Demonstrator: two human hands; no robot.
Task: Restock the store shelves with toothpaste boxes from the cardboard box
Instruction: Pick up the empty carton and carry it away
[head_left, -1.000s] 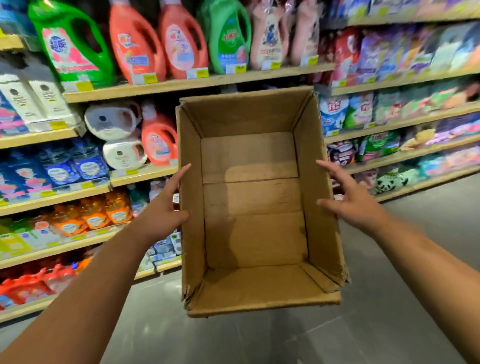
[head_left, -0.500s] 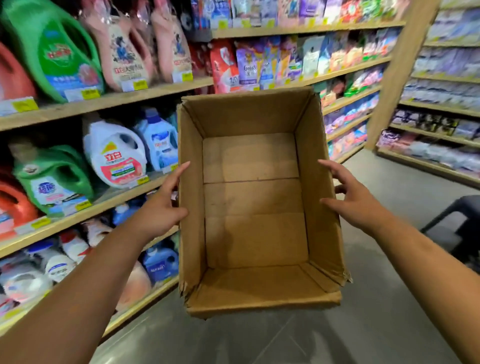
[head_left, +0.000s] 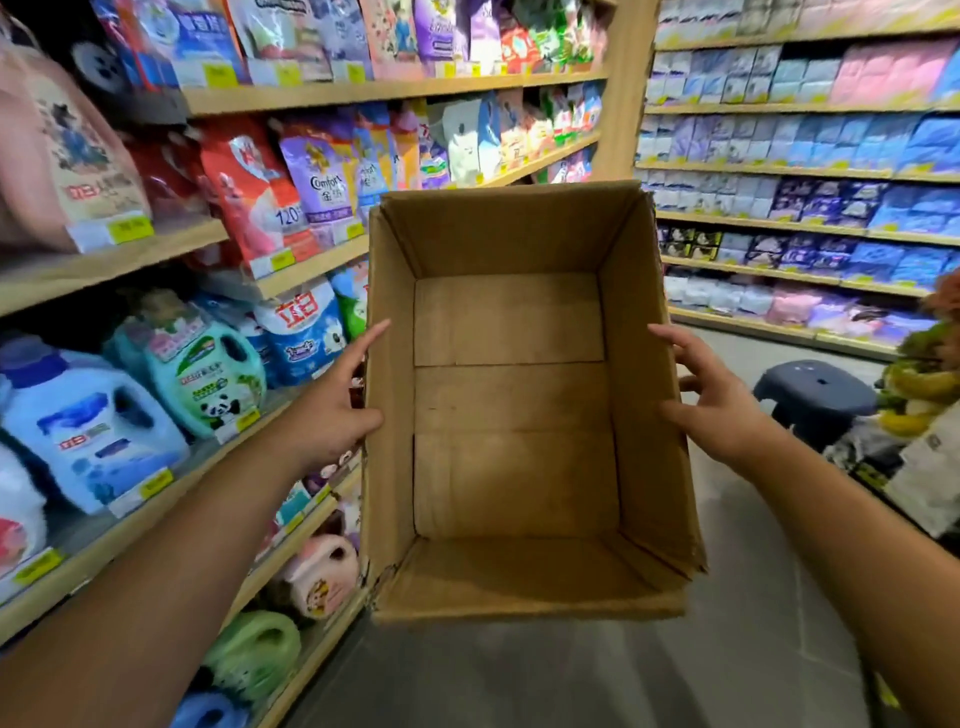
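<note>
1. Open-topped brown cardboard box (head_left: 509, 234) held above grey floor (head_left: 519, 675), beside wooden shelves (head_left: 363, 91).
2. Left hand (head_left: 332, 410): fingers straight, pressing box's left wall.
3. Right hand (head_left: 711, 400): fingers extended, pressing right wall.

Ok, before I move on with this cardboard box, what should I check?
1. Stock in the cardboard box: none, its floor is bare. Not ok.
2. Left hand flat against the left wall: ok.
3. Right hand against the right wall: ok.
4. Box's near left corner: torn. Not ok.
5. Aisle ahead: a dark stool stands at the right. Not ok.
6. Toothpaste shelf: only detergent bottles and pouches close by; cannot tell.
</note>
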